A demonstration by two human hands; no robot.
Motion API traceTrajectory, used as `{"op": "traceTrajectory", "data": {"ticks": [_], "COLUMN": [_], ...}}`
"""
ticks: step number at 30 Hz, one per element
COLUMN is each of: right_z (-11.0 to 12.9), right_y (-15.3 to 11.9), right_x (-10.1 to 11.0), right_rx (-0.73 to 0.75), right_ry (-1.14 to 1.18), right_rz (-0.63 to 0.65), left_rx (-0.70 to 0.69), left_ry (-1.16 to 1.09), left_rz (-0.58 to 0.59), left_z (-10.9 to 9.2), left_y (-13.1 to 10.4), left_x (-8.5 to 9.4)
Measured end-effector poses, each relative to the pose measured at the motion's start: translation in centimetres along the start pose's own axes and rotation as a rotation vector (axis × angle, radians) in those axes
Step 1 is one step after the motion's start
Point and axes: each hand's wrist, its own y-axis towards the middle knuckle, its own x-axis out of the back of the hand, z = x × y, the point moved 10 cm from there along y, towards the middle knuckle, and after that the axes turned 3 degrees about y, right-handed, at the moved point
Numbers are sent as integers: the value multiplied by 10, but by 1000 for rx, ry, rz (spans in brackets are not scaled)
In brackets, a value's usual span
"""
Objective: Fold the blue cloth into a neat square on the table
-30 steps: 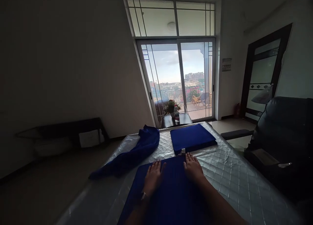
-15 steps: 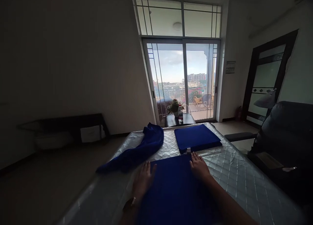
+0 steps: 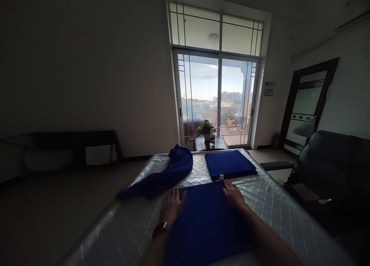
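Blue cloth (image 3: 208,223): lay flat, rectangular, near, on silvery quilted cover (image 3: 277,216).
Left hand (image 3: 171,207): lay at its left edge, fingers outstretched, gripping nothing.
Right hand (image 3: 234,194): rested on its far right corner, likewise.

The head camera looks forward (and down) past both hands (image 3: 171,207).

The quilted cover (image 3: 279,206) is glossy; toward its near edge, the flat cloth (image 3: 206,216) looks matt, smooth; at its left edge, the bunched cloth (image 3: 177,168) looks rumpled.
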Motion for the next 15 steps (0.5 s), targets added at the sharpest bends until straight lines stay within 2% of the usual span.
{"op": "traceTrajectory", "data": {"ticks": [8, 15], "right_z": [8, 0], "right_y": [-12, -21], "right_x": [13, -4], "right_rx": [17, 33], "right_ry": [-10, 4], "right_rz": [-36, -31], "left_rx": [35, 20], "left_ry": [16, 35], "left_rz": [34, 10], "left_z": [6, 10], "left_y": [8, 13], "left_x": [-11, -17]}}
